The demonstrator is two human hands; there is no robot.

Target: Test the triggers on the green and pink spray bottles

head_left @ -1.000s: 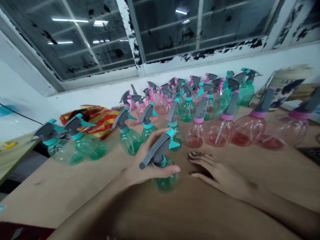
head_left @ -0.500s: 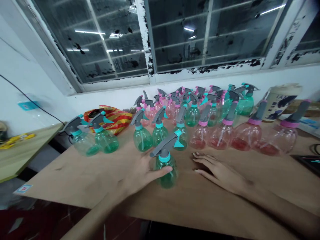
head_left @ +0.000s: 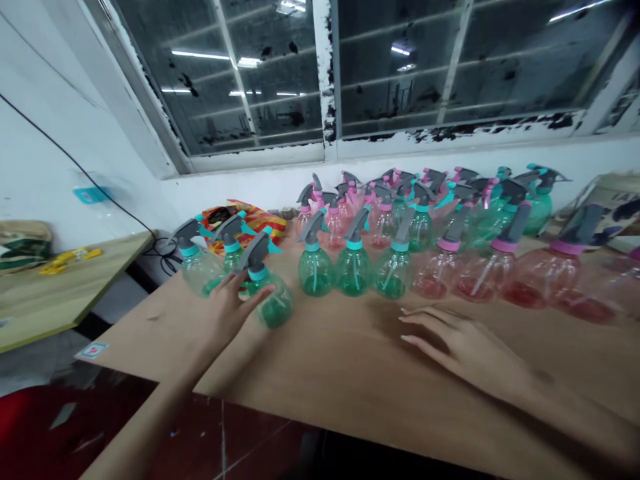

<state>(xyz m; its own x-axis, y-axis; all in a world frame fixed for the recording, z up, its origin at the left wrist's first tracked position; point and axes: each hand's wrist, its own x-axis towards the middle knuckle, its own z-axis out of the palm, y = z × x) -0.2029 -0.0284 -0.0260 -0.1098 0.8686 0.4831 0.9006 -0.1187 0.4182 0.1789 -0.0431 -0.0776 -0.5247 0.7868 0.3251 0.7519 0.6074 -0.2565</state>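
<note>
My left hand (head_left: 227,313) grips a green spray bottle (head_left: 270,300) with a grey trigger head and teal collar, upright on the brown table (head_left: 350,373). Two more green bottles (head_left: 200,267) stand just left of it. A row of green bottles (head_left: 353,263) stands behind, then pink ones (head_left: 470,273) to the right. My right hand (head_left: 465,347) lies flat on the table with fingers spread, holding nothing, in front of the pink bottles.
Many more spray bottles (head_left: 410,200) crowd the back of the table below the window. A red and yellow striped bag (head_left: 245,220) lies at the back left. A lower side table (head_left: 45,293) stands to the left. A white printed container (head_left: 605,207) sits at far right.
My left hand has slid the green bottle leftward across the table, next to the two bottles at the left. My right hand has stayed flat on the table.
</note>
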